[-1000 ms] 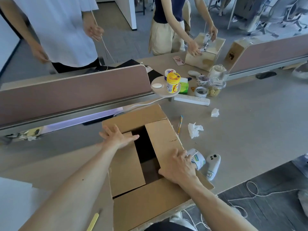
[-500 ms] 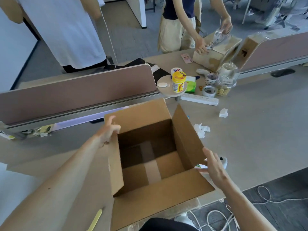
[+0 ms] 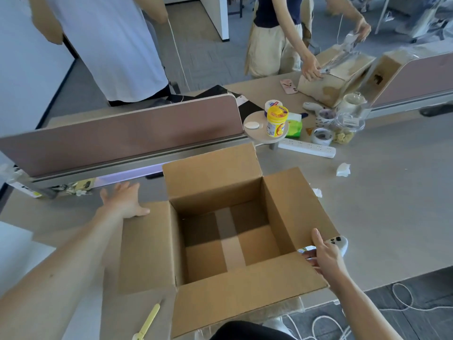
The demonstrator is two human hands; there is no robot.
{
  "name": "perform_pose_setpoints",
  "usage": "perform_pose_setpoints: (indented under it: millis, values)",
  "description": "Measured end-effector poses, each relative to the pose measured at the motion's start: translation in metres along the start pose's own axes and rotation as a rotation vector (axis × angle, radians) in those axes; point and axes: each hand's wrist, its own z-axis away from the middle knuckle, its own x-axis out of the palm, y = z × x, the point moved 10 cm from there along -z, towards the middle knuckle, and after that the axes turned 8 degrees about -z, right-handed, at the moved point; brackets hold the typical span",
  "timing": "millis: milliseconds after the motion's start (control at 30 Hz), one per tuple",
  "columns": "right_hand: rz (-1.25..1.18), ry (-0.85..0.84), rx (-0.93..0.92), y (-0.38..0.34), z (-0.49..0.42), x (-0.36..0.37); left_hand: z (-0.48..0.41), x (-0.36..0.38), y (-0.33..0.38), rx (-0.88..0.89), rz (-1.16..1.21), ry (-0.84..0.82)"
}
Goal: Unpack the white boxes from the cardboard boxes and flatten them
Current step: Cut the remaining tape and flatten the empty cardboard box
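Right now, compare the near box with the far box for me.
The near box stands open, all four flaps spread; the far box looks closed on top, with clear tape being pulled off it. The near box shows a bare taped floor, nothing inside; the far box's inside is hidden. The near box looks clean; the far box has darker patches on its side. Both are brown cardboard.

A pale grey surface point(image 3: 392, 204) spreads from 9 to 4 o'clock. At 10 o'clock a mauve divider panel point(image 3: 122, 133) stands on a metal rail point(image 3: 137, 165); another divider point(image 3: 421, 74) stands at 2 o'clock. Grey carpet point(image 3: 203, 50) lies beyond at 12 o'clock, beside a white pillar point(image 3: 220, 18). Darker floor point(image 3: 421, 298) shows at 5 o'clock. The light is soft and even.
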Motion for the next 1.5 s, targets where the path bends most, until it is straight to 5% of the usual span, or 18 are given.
perform_pose_setpoints:
  millis: [100,267,433,767,933,1167,1333,1500]
  values:
    - [0.028,-0.002,0.002,-0.002,-0.001,0.001,-0.001,0.016,0.027,0.051,0.007,-0.07]
    - [0.263,-0.08,-0.021,-0.008,0.009,0.014,-0.005,0.029,0.075,0.142,0.488,-0.179]
    - [0.362,-0.216,-0.094,-0.008,0.011,0.04,-0.01,0.018,0.087,0.156,0.733,-0.055]
    - [0.411,-0.193,-0.257,-0.067,0.024,0.027,0.006,-0.047,0.059,0.186,0.78,0.246]
    - [0.151,-0.273,-0.382,-0.115,0.064,0.063,0.034,-0.076,0.088,0.303,0.834,0.247]
    - [-0.119,-0.331,-0.503,-0.165,0.106,0.096,0.068,-0.084,0.126,0.467,1.194,0.043]
    - [0.024,-0.219,-0.629,-0.199,0.116,0.123,0.09,-0.085,0.15,0.592,1.548,-0.247]
    - [0.235,-0.052,-0.724,-0.222,0.118,0.161,0.103,-0.082,0.163,0.57,1.645,-0.425]
